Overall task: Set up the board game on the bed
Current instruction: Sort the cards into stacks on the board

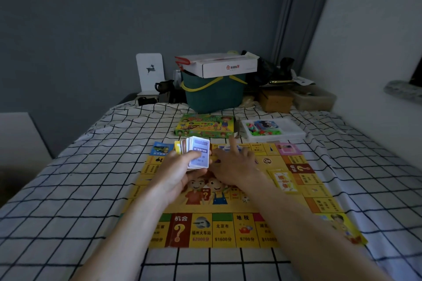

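A yellow paper game board (228, 228) lies flat on the checked bed sheet (68, 189). My left hand (175, 173) holds a fanned stack of cards (197, 154) above the board's far left part, thumb across the top card. My right hand (233, 164) hovers beside the stack with its fingers spread and the forefinger pointing away. A small stack of cards (284, 180) rests on the board's right side. The green game box (205, 125) and a white tray of small plastic pieces (272, 130) sit beyond the board.
A dark green basket (214, 96) with a white carton (223, 66) on top stands at the bed's far end. A brown box (276, 100), a translucent tub (315, 99) and dark clutter lie to its right. A white wall (376, 52) runs along the right.
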